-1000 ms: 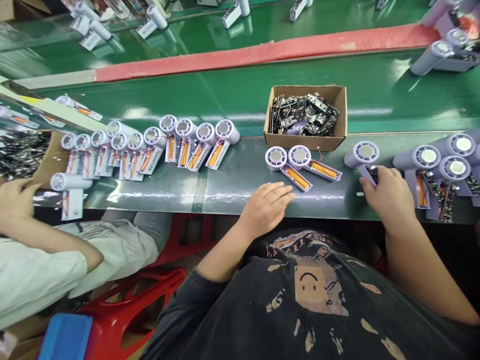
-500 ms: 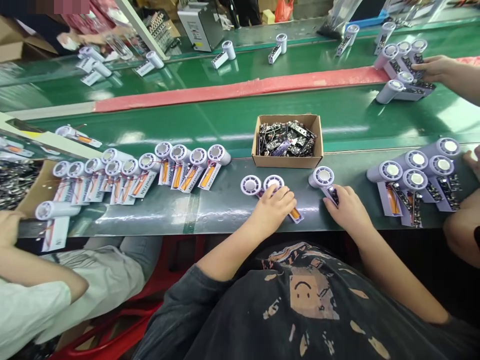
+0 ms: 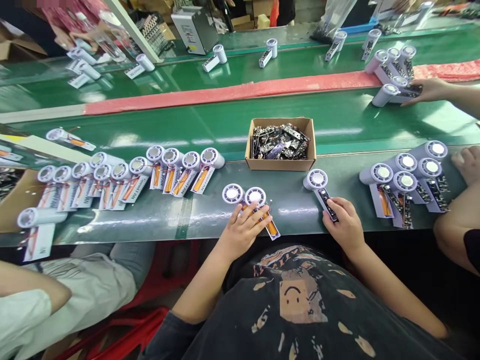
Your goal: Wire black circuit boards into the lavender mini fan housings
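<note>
My left hand (image 3: 240, 231) lies with fingers stretched and a little apart across the handle of a lilac handheld fan (image 3: 255, 197). An orange battery shows in that handle, past my fingertips. Just left of it, another round fan head (image 3: 232, 193) sits beside my hand; my fingers hide whatever is below it. On the right, my right hand (image 3: 344, 226) grips the lower end of a third handheld fan (image 3: 315, 179) between thumb and fingers. A black circuit board (image 3: 324, 202) shows along this fan's open handle.
A cardboard box (image 3: 280, 164) full of circuit boards stands ahead. Rows of handheld fans (image 3: 191, 161) lie left, and a cluster of fans (image 3: 405, 181) lies right. Co-workers sit on both sides; another person's hand (image 3: 431, 91) reaches fans on the green belt (image 3: 210, 120).
My left hand has shifted left and nearer to me, its fingers now straighter over the fan. More of the circuit board shows by my right hand. The view has shifted slightly.
</note>
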Demonstrator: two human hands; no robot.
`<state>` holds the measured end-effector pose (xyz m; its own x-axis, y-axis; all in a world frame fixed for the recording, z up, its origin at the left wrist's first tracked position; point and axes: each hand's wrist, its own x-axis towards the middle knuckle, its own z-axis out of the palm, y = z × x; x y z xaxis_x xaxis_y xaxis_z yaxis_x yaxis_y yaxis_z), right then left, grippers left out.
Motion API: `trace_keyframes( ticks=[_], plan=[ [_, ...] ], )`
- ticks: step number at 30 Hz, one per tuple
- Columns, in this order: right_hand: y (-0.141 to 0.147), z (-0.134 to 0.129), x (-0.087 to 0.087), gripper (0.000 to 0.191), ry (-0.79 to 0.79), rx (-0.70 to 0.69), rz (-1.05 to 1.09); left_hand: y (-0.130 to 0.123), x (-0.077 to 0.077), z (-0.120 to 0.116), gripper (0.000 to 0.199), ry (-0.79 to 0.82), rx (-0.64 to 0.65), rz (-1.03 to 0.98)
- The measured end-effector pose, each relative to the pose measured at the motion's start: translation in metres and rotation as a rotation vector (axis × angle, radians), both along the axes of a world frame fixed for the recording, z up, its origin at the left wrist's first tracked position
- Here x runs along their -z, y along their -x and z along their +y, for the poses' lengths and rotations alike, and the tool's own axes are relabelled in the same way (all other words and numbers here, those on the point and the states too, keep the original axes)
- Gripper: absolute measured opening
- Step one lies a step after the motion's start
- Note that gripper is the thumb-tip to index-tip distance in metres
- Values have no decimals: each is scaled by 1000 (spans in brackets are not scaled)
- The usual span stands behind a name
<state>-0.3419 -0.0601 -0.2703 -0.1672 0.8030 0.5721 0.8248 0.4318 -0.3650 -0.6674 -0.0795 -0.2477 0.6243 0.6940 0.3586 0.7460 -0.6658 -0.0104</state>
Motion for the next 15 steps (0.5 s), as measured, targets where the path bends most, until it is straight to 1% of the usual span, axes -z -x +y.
trace_keyframes(
  ticks=[3, 5, 8, 9, 11, 13, 15],
  plan=[
    [0, 1, 2, 25, 19, 13, -30, 4, 1, -6, 59, 57, -8, -46],
    [-1, 1, 3, 31, 34, 22, -40, 8, 2, -10, 63, 68, 3, -90],
    [-1, 0, 3, 46, 2, 11, -35, 18, 3, -13, 69, 9, -21, -176],
    [-2, 0, 4, 48, -13, -1, -34, 23, 3, -13, 69, -18, -44, -200],
    [-2, -1, 4, 48, -20, -10, -39, 34, 6, -17, 67, -62, -96, -238],
    [-2, -1, 5, 44, 2, 0, -39, 48, 13, -28, 63, -94, -141, -296],
    [-2, -2, 6, 39, 24, 13, -18, 61, 28, -49, 58, -127, -208, -397]
  ],
)
